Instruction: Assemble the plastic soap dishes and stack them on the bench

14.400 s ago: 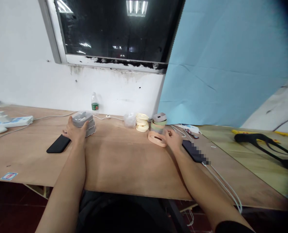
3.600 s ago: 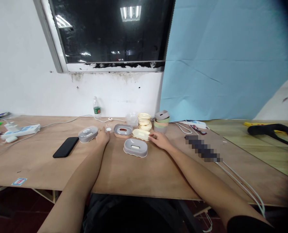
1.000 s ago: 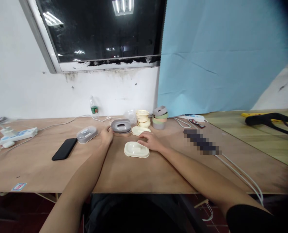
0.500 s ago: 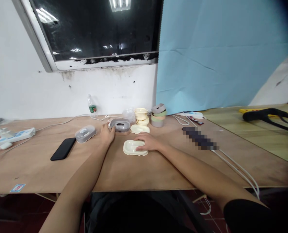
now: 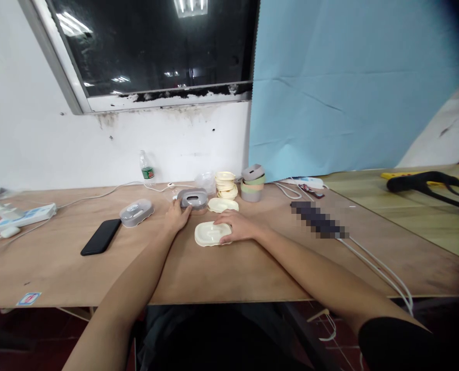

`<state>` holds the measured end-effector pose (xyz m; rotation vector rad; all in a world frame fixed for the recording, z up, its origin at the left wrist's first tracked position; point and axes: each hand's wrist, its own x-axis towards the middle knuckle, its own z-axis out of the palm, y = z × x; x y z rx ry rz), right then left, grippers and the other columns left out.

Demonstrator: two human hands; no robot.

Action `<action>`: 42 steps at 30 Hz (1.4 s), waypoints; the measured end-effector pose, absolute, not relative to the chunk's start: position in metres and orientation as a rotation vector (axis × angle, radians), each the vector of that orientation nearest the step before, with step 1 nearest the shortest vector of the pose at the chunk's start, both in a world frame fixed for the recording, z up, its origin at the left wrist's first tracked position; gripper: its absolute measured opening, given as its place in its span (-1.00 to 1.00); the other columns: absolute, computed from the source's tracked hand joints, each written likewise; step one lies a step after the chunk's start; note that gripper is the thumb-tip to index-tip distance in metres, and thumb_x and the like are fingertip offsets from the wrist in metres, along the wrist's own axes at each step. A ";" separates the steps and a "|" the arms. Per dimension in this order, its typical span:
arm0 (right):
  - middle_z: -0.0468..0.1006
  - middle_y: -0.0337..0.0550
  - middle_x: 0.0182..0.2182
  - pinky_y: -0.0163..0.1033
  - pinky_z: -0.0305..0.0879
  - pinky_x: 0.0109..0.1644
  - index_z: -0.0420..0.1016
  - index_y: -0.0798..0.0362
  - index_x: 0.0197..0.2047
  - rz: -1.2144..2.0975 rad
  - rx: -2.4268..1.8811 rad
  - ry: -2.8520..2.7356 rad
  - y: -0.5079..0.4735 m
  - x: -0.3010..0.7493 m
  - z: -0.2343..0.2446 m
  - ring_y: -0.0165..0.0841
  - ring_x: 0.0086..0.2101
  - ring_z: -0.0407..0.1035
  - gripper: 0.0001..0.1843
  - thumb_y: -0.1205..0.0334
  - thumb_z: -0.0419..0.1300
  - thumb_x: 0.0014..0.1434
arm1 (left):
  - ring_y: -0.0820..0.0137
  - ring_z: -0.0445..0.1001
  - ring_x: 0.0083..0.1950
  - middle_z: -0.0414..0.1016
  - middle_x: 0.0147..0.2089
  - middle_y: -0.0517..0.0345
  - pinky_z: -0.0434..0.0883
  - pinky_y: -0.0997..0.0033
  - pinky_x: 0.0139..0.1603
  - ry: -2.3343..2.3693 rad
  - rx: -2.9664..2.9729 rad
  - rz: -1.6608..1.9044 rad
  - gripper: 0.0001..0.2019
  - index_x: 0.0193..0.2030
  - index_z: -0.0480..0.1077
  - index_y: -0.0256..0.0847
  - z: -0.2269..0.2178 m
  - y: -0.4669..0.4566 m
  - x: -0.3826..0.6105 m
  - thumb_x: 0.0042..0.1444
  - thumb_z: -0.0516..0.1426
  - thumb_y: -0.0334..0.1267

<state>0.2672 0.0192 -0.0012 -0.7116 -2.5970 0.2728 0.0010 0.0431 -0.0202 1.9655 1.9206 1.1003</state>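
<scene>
A shallow cream oval dish lies flat on the table in front of me. My right hand grips its right end, thumb at the near side and fingers over the far rim. Farther off, slightly left, my left hand is closed on the left end of a grey oval dish with a dark slot in its middle. That dish sits on a pinkish piece, mostly hidden. Another cream dish lies just behind my right hand. A stack of cream dishes stands behind it.
Coloured oval pieces are stacked beside the cream stack. Leftward lie a clear-covered grey dish, a black phone and a power strip. A plastic bottle stands by the wall. White cables cross the right side.
My right hand and the cream dish have shifted slightly left, with more of the dish's inside showing. My left hand has slid a little right along the grey dish.
</scene>
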 end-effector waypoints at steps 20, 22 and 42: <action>0.21 0.01 0.17 0.09 0.12 0.25 0.46 -0.01 0.01 0.036 -1.273 -1.856 0.070 0.293 -0.027 -0.04 0.15 0.17 -0.39 -0.12 0.32 -0.09 | -0.01 -0.07 0.38 0.09 0.35 -0.15 -0.11 -0.19 0.28 2.697 1.686 1.310 -0.51 0.17 0.28 -0.19 -0.005 0.047 -0.071 0.18 -0.02 0.00; 0.22 0.02 0.17 0.08 0.12 0.25 0.48 0.01 0.00 0.047 -1.279 -1.901 0.074 0.290 -0.031 -0.05 0.15 0.17 -0.39 -0.13 0.32 -0.09 | -0.06 -0.07 0.38 0.09 0.34 -0.22 -0.11 -0.24 0.26 2.735 1.634 1.181 -0.45 0.20 0.25 -0.23 -0.009 0.048 -0.076 0.14 -0.01 0.03; 0.11 0.07 0.26 0.01 0.05 0.27 0.26 0.06 0.23 0.197 -1.338 -2.140 0.069 0.292 -0.031 -0.07 0.21 0.10 -0.32 0.11 0.24 0.03 | -0.02 0.40 -0.05 0.52 -0.15 -0.19 0.04 -0.12 0.13 2.574 2.197 0.831 -0.53 -0.17 0.51 -0.24 0.013 0.035 -0.038 0.14 -0.03 0.08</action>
